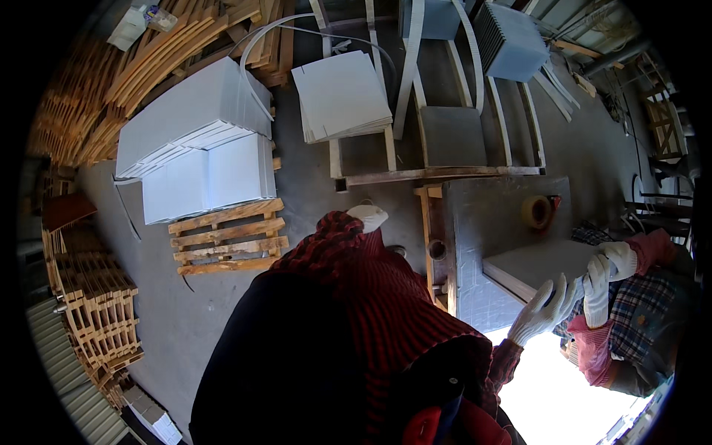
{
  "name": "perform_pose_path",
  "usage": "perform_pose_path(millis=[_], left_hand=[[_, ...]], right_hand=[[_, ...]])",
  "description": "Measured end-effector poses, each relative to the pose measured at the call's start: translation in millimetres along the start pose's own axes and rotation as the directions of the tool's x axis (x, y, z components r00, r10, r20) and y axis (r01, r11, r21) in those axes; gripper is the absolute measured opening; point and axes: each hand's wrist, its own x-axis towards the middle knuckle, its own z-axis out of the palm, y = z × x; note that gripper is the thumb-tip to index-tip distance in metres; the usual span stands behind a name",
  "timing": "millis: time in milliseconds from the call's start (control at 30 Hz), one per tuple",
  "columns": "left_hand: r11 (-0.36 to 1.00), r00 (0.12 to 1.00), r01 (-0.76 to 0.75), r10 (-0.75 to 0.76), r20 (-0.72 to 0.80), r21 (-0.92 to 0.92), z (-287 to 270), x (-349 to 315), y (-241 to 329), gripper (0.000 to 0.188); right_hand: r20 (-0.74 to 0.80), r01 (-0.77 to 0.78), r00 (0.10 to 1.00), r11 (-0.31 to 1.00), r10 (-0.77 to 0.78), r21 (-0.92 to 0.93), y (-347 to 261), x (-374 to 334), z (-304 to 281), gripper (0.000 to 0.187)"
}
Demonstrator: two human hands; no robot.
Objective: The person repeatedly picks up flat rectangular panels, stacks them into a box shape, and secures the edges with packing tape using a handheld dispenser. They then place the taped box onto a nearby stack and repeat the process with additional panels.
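My right hand (545, 313), in a white glove, is raised beside the near corner of a flat stack of pale sheets (530, 265). Its fingers are stretched out, and I see nothing held in it. The fingertips come close to a co-worker's gloved hand (595, 293); whether they touch I cannot tell. The co-worker's other gloved hand (617, 259) is just beyond. My left hand (367, 216), also gloved in white, hangs out in front of me over the floor, away from the table; its fingers cannot be made out.
The grey table (482, 222) bears a tape roll (537, 213). Ahead, a slatted frame (445, 176) carries a stack of white sheets (343, 96) and grey stacks. White folded cartons (208, 174) lie on a wooden pallet (230, 241) at left. Pallets (96, 311) are piled further left.
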Motion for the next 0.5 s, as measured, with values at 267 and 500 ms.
perform_pose_path(millis=[267,500], left_hand=[[0.999,0.973,0.022,-0.013,-0.229,0.038,-10.8,-41.9,-86.0,0.037],[0.844,0.761,0.236,-0.469,-0.449,-0.481,-144.5,-43.8,-133.2,0.046]], right_hand=[[0.079,-0.006,0.997,0.999,0.008,-0.037,-2.5,6.3,-4.5,0.039],[0.228,-0.181,0.969,0.895,0.092,0.408,-176.8,42.9,20.8,0.035]])
